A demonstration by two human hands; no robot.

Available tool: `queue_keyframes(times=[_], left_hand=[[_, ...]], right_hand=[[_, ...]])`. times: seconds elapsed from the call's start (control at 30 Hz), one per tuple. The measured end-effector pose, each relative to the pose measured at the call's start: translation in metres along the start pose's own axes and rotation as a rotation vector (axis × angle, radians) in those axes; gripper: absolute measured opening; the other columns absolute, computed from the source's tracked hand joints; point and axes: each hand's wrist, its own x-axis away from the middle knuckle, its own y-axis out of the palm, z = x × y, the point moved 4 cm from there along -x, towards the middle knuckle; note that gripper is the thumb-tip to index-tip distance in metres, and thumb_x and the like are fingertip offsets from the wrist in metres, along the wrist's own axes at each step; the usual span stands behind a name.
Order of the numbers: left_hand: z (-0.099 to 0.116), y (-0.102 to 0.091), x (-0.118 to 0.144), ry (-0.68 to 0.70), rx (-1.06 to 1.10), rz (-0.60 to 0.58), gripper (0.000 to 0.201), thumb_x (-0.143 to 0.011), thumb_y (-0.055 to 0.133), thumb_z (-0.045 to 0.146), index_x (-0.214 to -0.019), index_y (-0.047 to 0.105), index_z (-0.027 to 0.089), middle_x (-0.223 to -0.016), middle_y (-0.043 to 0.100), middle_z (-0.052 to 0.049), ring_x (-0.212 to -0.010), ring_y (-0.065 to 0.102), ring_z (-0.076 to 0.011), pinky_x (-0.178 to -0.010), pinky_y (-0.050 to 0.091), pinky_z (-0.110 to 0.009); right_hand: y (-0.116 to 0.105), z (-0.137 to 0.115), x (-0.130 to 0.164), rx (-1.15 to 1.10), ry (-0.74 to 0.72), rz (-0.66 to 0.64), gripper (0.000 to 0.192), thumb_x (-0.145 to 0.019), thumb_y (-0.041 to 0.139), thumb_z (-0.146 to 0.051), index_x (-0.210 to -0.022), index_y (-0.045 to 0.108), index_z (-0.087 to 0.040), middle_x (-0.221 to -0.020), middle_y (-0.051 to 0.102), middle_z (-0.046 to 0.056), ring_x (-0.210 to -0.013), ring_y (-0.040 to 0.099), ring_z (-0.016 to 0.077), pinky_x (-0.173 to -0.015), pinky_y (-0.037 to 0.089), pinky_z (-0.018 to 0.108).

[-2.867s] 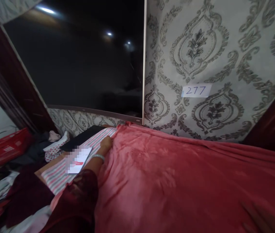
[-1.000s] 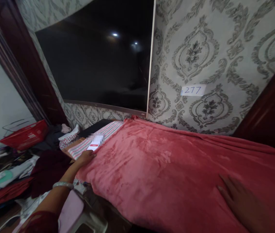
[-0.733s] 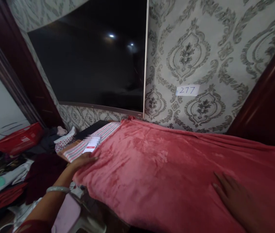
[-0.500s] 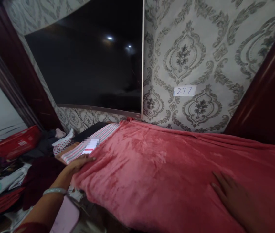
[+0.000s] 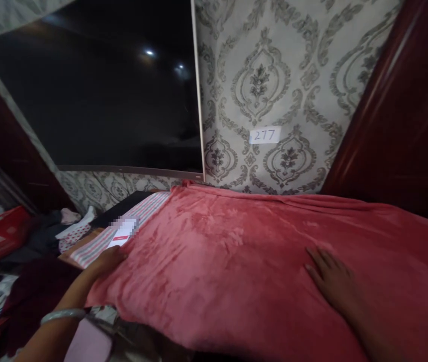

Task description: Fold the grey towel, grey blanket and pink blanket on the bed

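Note:
A pink-red plush blanket point(image 5: 214, 271) covers most of the surface in front of me, with its near edge hanging down. At the blanket's left edge, my left hand point(image 5: 110, 259) has its fingers bent and closed on the fabric; some of the fingers are hidden. My right hand point(image 5: 330, 276) lies palm down on the right part of the blanket, fingers apart, holding nothing. Just beyond my left hand, a white and red item point(image 5: 125, 230), partly blurred out, rests on a striped cloth point(image 5: 148, 203).
A large dark television point(image 5: 96, 95) hangs on the patterned wall behind, beside a paper marked 277 point(image 5: 265, 134). At the left are dark red clothes point(image 5: 40, 296) and a red basket point(image 5: 0, 236). A pale pink flat object point(image 5: 88, 342) is below my left forearm.
The view has shifted to the right, so the scene sits further left. Both hands stay on the blanket, the left at its edge and the right flat on top. The blanket looks nearly the same.

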Motion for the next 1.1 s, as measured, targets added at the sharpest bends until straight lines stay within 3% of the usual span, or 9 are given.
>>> queue_keyframes(times=[0.07, 0.17, 0.33, 0.43, 0.5, 0.7, 0.83, 1.0, 1.1], left_hand=[[0.007, -0.003, -0.003, 0.032, -0.087, -0.016, 0.034, -0.079, 0.053, 0.032, -0.095, 0.069, 0.007, -0.104, 0.073, -0.023, -0.101, 0.07, -0.0368, -0.088, 0.053, -0.043], [0.038, -0.006, -0.008, 0.133, -0.174, 0.041, 0.05, -0.087, 0.044, 0.033, -0.124, 0.059, 0.004, -0.129, 0.063, -0.028, -0.122, 0.06, -0.0389, -0.099, 0.047, -0.049], [0.161, 0.025, 0.001, 0.56, -0.214, 0.073, 0.066, -0.091, 0.045, 0.04, -0.149, 0.041, 0.007, -0.157, 0.04, -0.021, -0.147, 0.035, -0.031, -0.119, 0.029, -0.044], [0.223, 0.052, 0.009, 0.642, -0.205, 0.025, 0.066, -0.096, 0.039, 0.045, -0.155, 0.035, 0.015, -0.166, 0.023, -0.016, -0.153, 0.019, -0.0317, -0.121, 0.023, -0.052], [0.244, 0.068, 0.01, 0.62, -0.226, 0.009, 0.066, -0.098, 0.036, 0.047, -0.156, 0.032, 0.017, -0.167, 0.02, -0.015, -0.154, 0.015, -0.0326, -0.12, 0.019, -0.056], [0.243, 0.094, 0.004, 0.56, -0.293, 0.034, 0.06, -0.099, 0.03, 0.043, -0.155, 0.036, 0.022, -0.164, 0.029, -0.011, -0.151, 0.025, -0.0344, -0.116, 0.024, -0.06], [0.24, 0.1, -0.002, 0.561, -0.308, 0.057, 0.061, -0.099, 0.028, 0.043, -0.156, 0.034, 0.023, -0.165, 0.028, -0.01, -0.151, 0.025, -0.0339, -0.115, 0.026, -0.059], [0.241, 0.098, -0.009, 0.58, -0.348, 0.059, 0.064, -0.097, 0.025, 0.041, -0.156, 0.033, 0.018, -0.165, 0.027, -0.012, -0.15, 0.026, -0.0366, -0.113, 0.027, -0.062], [0.253, 0.087, -0.013, 0.544, -0.343, -0.045, 0.066, -0.096, 0.024, 0.044, -0.153, 0.039, 0.015, -0.161, 0.035, -0.016, -0.146, 0.034, -0.0399, -0.109, 0.034, -0.062]], right_hand=[[-0.005, -0.004, 0.0, 0.022, 0.009, -0.019, 0.063, -0.094, 0.028, -0.049, -0.145, 0.053, -0.02, -0.151, 0.049, 0.012, -0.136, 0.046, 0.0322, -0.11, 0.037, 0.051], [-0.012, -0.009, 0.0, 0.04, 0.031, -0.042, 0.059, -0.097, 0.031, -0.047, -0.147, 0.051, -0.022, -0.153, 0.047, 0.011, -0.138, 0.044, 0.0308, -0.112, 0.035, 0.051], [-0.021, -0.016, -0.001, 0.044, 0.043, -0.074, 0.055, -0.098, 0.037, -0.044, -0.148, 0.05, -0.023, -0.154, 0.045, 0.011, -0.141, 0.04, 0.0303, -0.114, 0.031, 0.051], [-0.025, -0.019, -0.002, 0.03, 0.066, -0.103, 0.055, -0.099, 0.04, -0.042, -0.149, 0.049, -0.022, -0.155, 0.043, 0.012, -0.142, 0.039, 0.03, -0.115, 0.029, 0.049], [-0.027, -0.021, -0.002, 0.015, 0.077, -0.121, 0.055, -0.099, 0.041, -0.042, -0.15, 0.047, -0.022, -0.156, 0.042, 0.012, -0.143, 0.039, 0.0293, -0.116, 0.028, 0.048], [-0.043, -0.027, -0.004, -0.022, 0.148, -0.117, 0.062, -0.099, 0.04, -0.039, -0.156, 0.036, -0.013, -0.161, 0.031, 0.015, -0.148, 0.029, 0.0278, -0.119, 0.024, 0.045], [-0.064, -0.039, -0.006, -0.044, 0.161, -0.223, 0.059, -0.1, 0.04, -0.038, -0.156, 0.037, -0.02, -0.163, 0.026, 0.012, -0.151, 0.022, 0.0295, -0.119, 0.018, 0.053], [-0.083, -0.062, 0.009, -0.172, 0.074, -0.426, 0.062, -0.1, 0.04, -0.049, -0.158, 0.031, -0.029, -0.167, 0.015, 0.008, -0.153, 0.009, 0.0327, -0.12, 0.009, 0.059], [-0.084, -0.071, 0.02, -0.233, 0.024, -0.452, 0.068, -0.099, 0.042, -0.054, -0.16, 0.023, -0.029, -0.168, 0.006, 0.008, -0.154, -0.001, 0.0311, -0.121, 0.003, 0.058]])
